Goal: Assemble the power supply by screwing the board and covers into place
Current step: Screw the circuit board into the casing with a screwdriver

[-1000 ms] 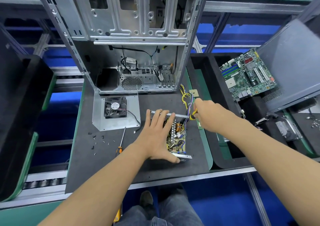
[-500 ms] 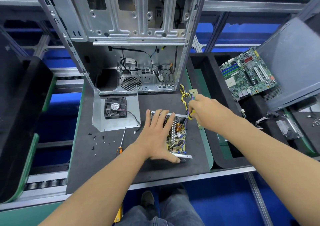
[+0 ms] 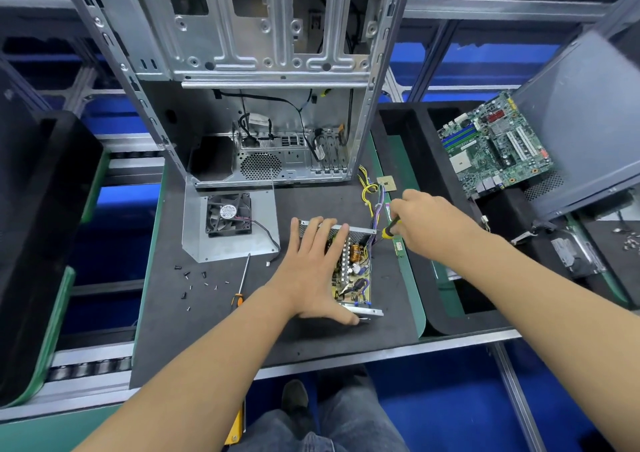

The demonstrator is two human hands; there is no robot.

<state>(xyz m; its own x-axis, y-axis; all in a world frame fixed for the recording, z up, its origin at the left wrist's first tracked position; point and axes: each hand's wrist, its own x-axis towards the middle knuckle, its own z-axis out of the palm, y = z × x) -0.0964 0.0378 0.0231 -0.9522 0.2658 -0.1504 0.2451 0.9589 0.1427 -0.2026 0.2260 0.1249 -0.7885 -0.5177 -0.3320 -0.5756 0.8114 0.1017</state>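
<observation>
The power supply (image 3: 349, 271) is seen open-topped at centre frame on the black table (image 3: 166, 330), its board exposed, no cover fitted yet. It's pinned by the left hand (image 3: 317, 271), fingers straight and spread flat over the top edge, thumb at the near flange. A yellow-black screwdriver (image 3: 390, 227) is gripped in the right hand (image 3: 427, 223), tip aimed at the unit's upper-right corner, right beside the wire bundle (image 3: 375, 205). Risk no. 1: wires could be nicked or pinched if the tip slips off the screw, since they're touching that corner. No. 2: the case could be skidded on the mat if downward pressure is eased. Loose screws (image 3: 194, 281) at lower left could be scattered if brushed by the forearm. Whether a screw is seated under the tip can't be told.
</observation>
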